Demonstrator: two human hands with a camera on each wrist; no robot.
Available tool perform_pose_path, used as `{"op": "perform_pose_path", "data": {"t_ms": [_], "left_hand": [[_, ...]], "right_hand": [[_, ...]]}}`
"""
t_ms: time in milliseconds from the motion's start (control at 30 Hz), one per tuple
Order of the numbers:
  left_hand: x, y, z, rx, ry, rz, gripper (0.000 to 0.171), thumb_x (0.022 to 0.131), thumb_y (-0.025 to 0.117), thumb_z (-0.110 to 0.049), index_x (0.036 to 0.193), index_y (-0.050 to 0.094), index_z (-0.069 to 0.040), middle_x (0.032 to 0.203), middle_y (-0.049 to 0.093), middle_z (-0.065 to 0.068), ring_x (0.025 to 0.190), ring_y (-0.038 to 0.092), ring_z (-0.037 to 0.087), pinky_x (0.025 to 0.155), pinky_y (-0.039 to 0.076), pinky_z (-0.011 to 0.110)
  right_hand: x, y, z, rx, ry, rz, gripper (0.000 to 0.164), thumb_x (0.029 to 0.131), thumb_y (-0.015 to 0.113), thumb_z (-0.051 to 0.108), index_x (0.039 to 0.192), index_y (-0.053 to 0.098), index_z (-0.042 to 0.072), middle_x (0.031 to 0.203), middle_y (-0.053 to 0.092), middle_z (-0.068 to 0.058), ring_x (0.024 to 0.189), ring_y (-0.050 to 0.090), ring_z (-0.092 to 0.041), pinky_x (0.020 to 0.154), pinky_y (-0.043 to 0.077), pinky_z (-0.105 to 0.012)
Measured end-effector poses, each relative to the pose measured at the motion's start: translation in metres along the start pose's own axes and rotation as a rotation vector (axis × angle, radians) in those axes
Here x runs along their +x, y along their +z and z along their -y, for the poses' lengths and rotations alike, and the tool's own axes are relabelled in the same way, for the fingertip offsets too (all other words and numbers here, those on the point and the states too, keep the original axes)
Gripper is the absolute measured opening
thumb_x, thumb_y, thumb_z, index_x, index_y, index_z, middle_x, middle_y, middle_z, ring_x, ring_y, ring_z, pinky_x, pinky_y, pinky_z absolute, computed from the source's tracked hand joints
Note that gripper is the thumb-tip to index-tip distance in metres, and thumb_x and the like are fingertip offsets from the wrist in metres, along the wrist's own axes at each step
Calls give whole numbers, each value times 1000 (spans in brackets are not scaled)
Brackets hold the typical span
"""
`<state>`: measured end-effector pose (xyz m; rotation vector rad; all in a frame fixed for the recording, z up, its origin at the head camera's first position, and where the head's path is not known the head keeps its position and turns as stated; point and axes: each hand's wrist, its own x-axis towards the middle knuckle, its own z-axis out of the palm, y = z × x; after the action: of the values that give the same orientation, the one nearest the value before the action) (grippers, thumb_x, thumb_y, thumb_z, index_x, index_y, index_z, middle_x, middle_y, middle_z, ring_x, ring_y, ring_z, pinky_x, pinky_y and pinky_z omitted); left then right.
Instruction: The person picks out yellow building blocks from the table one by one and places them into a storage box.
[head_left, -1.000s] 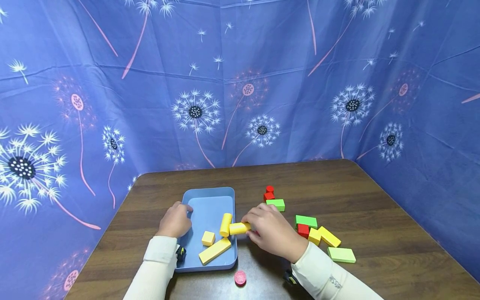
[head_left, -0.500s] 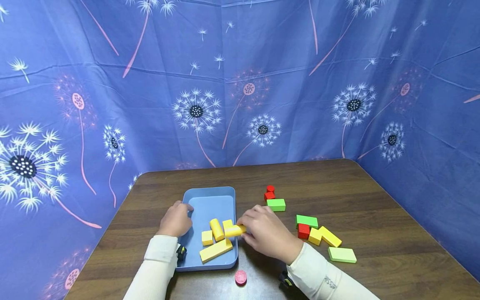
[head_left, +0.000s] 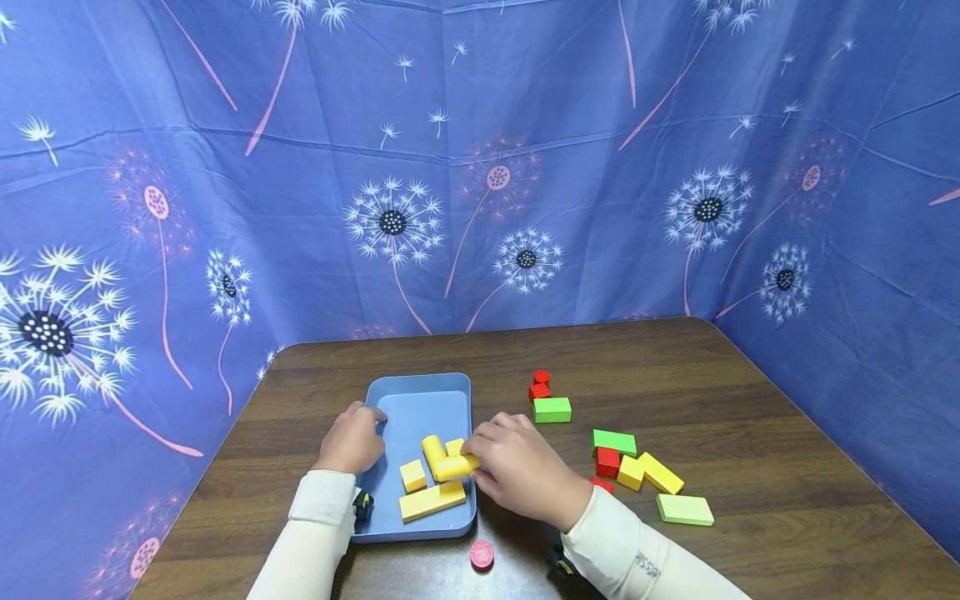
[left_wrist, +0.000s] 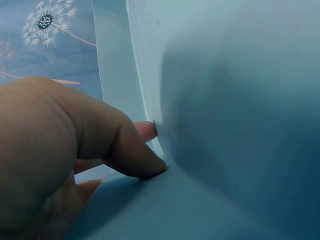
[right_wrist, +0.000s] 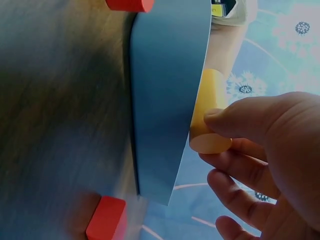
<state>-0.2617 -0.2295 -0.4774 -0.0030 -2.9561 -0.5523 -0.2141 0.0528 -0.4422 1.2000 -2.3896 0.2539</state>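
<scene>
My left hand (head_left: 350, 439) grips the left rim of a blue tray (head_left: 417, 385); in the left wrist view its thumb presses the inside corner while other fingers lie outside the wall. My right hand (head_left: 520, 467) pinches a yellow cylinder block (head_left: 453, 468) between thumb and fingers, just over the tray's right wall. Inside the tray lie another yellow cylinder (head_left: 431, 448), a yellow cube (head_left: 412, 475) and a long yellow block (head_left: 432, 502). Behind the held cylinder a further yellow block (head_left: 454, 447) is partly hidden. The right wrist view shows the held yellow cylinder (right_wrist: 210, 95) at the tray's edge.
Right of the tray, red, green and yellow blocks lie on the wooden table (head_left: 750, 433), among them a green block (head_left: 552, 410), a red cube (head_left: 607, 462) and a yellow block (head_left: 660, 473). A round pink-red block (head_left: 482, 555) lies near the front.
My right hand has moved left, carrying the yellow cylinder over the tray wall. Yellow blocks inside have shifted, and a red block by the right forearm has come into view. The left hand stays put.
</scene>
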Motion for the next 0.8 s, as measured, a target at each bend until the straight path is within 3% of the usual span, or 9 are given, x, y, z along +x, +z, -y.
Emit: {"op": "perform_pose_path", "data": {"t_ms": [800], "left_hand": [[-1,-1,-1,-4,-5,10,38,75,65,0,113,67,-4,116,56,18,94,55,29,79,52,56]], "right_hand": [[8,10,14,0,-15,67,23,77,74,27,99,68,22,94,60,11,83,41,-9,72,44,-35]]}}
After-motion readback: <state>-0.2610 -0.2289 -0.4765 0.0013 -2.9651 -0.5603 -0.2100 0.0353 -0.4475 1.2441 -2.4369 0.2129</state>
